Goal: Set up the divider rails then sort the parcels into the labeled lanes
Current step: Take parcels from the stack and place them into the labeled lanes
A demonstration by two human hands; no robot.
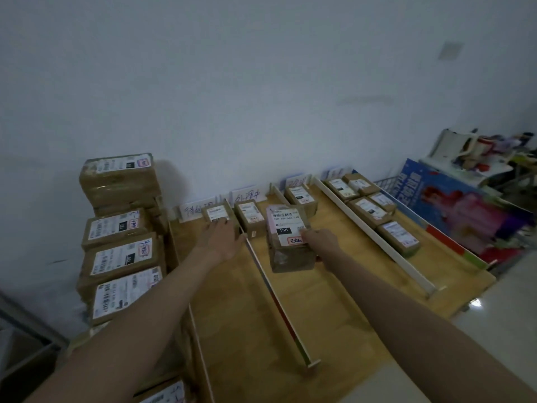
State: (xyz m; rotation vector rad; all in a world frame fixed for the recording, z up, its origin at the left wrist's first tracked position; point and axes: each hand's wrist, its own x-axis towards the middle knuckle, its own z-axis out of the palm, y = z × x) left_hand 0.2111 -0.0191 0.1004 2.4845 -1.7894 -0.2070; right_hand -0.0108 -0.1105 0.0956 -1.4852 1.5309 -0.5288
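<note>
Parcels wait in a stack (122, 257) at the near left, beside the wooden surface (334, 309). I see a long divider rail (276, 298) running from the near edge toward the far wall. Right of it, my right hand (318, 242) grips a taped parcel (289, 239) marked 15H, fingers curled over its label, held above the second lane. My left hand (222, 238) lies flat, fingers straight, on a small parcel (216, 215) at the far end of the leftmost lane. Farther right, more parcels (374, 210) fill the last lane. Handwritten lane labels (247, 196) stand against the wall.
</note>
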